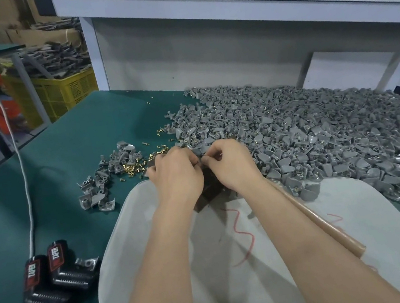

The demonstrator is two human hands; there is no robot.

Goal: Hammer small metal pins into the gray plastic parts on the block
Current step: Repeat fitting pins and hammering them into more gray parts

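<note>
View from above of two bare forearms reaching forward over a white pad point(135, 243) on a green worktop point(38, 179). The left hand point(176, 174) and right hand point(230, 164) meet over a dark block point(208, 190), which stands directly beneath the fingers point(186, 153).

The left fingers are curled around a gray part point(197, 151) at the top of the block. The right thumb and forefinger are pressed together in a pinch. What they hold is too small to see, but it is probably a pin.

Loose brass pins point(133, 166) lie just left of the fingers, and a small group of gray parts point(99, 190) lies beyond them. A big pile point(324, 134) of gray parts spreads away to the right of the fingers. A wooden hammer handle point(324, 225) lies behind the fingers, beside the right forearm, and neither hand is on it.

This looks like the setting-up step: a part and pin are being placed, and the hammering is not yet begun. Some parts in the pile show brass pins, so they seem finished. The small group shows open holes and seems to be still waiting. The share done cannot be counted.
</note>
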